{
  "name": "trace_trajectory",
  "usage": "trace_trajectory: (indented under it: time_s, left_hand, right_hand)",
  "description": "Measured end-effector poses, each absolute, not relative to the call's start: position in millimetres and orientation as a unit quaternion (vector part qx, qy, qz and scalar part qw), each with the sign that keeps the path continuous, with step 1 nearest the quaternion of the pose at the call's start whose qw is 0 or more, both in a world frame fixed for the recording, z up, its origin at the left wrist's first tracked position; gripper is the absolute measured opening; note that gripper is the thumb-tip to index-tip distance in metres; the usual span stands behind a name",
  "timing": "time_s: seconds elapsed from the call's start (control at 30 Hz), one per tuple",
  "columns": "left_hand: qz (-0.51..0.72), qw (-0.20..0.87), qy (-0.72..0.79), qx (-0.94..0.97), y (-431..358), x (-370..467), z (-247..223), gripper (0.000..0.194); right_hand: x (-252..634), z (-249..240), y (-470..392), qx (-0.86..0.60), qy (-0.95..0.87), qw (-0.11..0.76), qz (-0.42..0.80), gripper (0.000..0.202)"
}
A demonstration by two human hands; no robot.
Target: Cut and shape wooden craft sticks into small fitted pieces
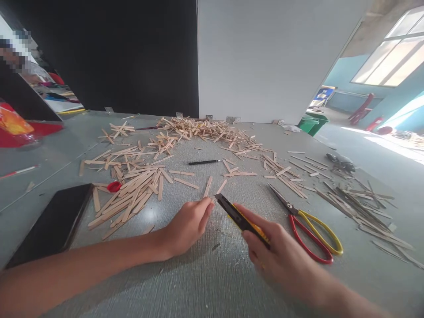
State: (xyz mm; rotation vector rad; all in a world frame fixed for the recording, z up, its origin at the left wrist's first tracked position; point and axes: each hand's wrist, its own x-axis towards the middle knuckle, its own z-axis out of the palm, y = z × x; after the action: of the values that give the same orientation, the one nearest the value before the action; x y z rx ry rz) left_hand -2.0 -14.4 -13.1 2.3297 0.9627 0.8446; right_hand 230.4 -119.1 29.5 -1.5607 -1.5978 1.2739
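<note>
One stick [208,187] at the tip of one knife [236,215].
Clocked from that tip: one phone [54,223] at nine; sticks [137,199], too many to count, from nine round to twelve; left hand [188,226] between seven and eight, fingers seemingly pinching the stick, probably to steady it; one pen [204,162] just short of twelve; right hand [276,247] at four, fingers wrapped round the knife, presumably for control; one pair of snips [313,247] past three, handily close.

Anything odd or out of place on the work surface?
Mildly: a small red round piece sits among the wooden sticks near the phone, the only red thing in that pile. Thin strips lie scattered untidily beyond the red-and-yellow-handled tool.
</note>
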Motion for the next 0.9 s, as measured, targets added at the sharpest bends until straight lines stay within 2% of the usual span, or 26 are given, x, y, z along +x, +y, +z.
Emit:
trace_trajectory:
  time_s: [0.23,0.37,0.47,0.57,0.7,0.8,0.9]
  left_hand:
    - [0.308,0.237,0.364,0.847,-13.1,-0.3,-13.3,0.037]
    - [0.29,0.242,0.357,0.854,-14.6,2.1,-9.5,0.039]
    - [0.269,0.252,0.329,0.869,-16.0,2.0,-7.6,0.039]
    - [0.257,0.254,0.32,0.876,-16.0,0.9,-5.9,0.038]
    - [0.255,0.256,0.356,0.861,-15.4,0.5,-0.9,0.054]
    - [0.256,0.261,0.375,0.852,-16.0,1.0,2.1,0.055]
    - [0.259,0.259,0.383,0.848,-16.4,1.1,1.6,0.051]
  right_hand:
    - [210.7,11.4,-128.9,-0.594,-0.631,0.288,0.407,0.064]
    - [214.2,19.5,-125.1,-0.587,-0.617,0.308,0.424,0.057]
    - [217.8,23.4,-120.5,-0.589,-0.641,0.304,0.386,0.05]
    - [222.8,24.8,-117.4,-0.6,-0.687,0.287,0.293,0.048]
    - [235.4,22.5,-112.8,-0.569,-0.763,0.283,0.119,0.051]
    - [245.2,15.5,-107.8,-0.549,-0.801,0.237,-0.03,0.053]
    - [249.7,8.8,-104.0,-0.542,-0.813,0.191,-0.093,0.051]
